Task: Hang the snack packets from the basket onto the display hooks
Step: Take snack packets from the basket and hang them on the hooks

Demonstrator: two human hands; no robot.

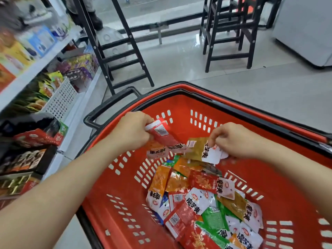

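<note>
Nearest me, loose packets (203, 205) lie heaped on the floor of the red basket (111, 209). Above the heap, my left hand (131, 130) grips a small bunch of red packets (161, 133) by their tops. Beside it, my right hand (233, 141) pinches a yellow packet (195, 148) at its white end, both lots hanging inside the basket. Farther left stand stocked shelves (36, 65). Beyond the basket, black stools (230, 33) stand on the tiled floor.

Colourful snack packets (206, 207) lie heaped in the red basket (115, 203).
</note>
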